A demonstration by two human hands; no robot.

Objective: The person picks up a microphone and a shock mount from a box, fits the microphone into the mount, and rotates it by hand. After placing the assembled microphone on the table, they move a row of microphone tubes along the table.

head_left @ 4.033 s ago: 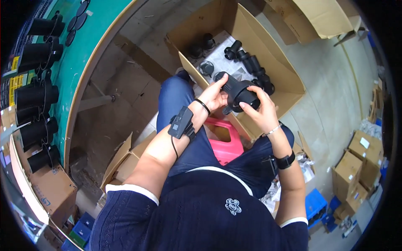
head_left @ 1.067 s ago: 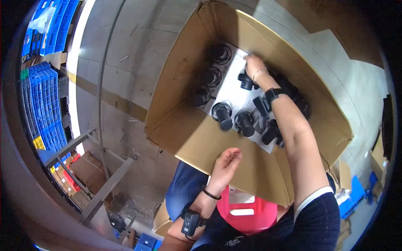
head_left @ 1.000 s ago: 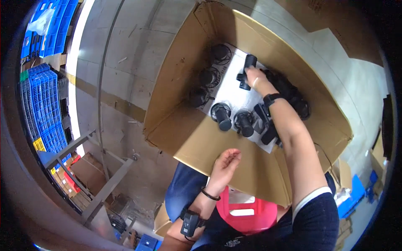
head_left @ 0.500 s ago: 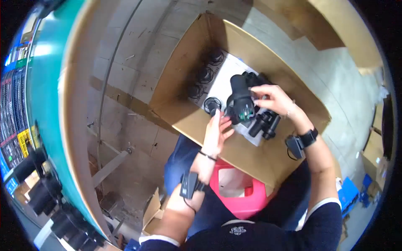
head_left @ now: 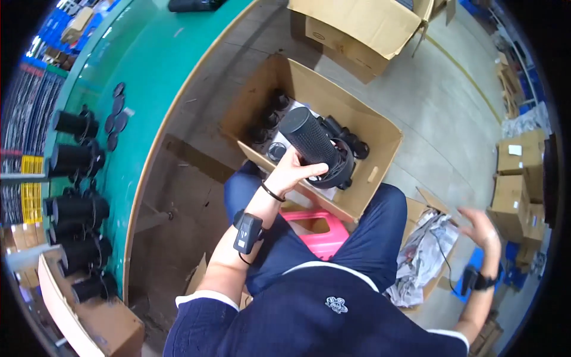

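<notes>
My left hand [head_left: 292, 172] is closed around a black microphone [head_left: 309, 134] with a mesh-patterned cylindrical body, holding it tilted above an open cardboard box [head_left: 380, 128]. A round black ring-shaped mount [head_left: 342, 172] surrounds its lower end. Far out to the right, beside crumpled grey paper [head_left: 425, 250], my right hand [head_left: 480, 229] is raised with its fingers apart and nothing in it; it is slightly blurred. Inside the box, more black parts [head_left: 345, 134] lie on the right, and dark round pieces [head_left: 276, 150] stand on the left.
Several black cylindrical units [head_left: 77, 157] line the green-topped bench [head_left: 151, 65] at left, with flat black discs [head_left: 119, 113] near them. A pink stool [head_left: 321, 235] is between my legs. Another cardboard box [head_left: 357, 35] stands beyond; stacked cartons [head_left: 514, 172] are at right.
My right hand has left the black item over the box and swung far right, its fingers now spread. My left hand now grips the microphone. The view has shifted, showing more of the bench.
</notes>
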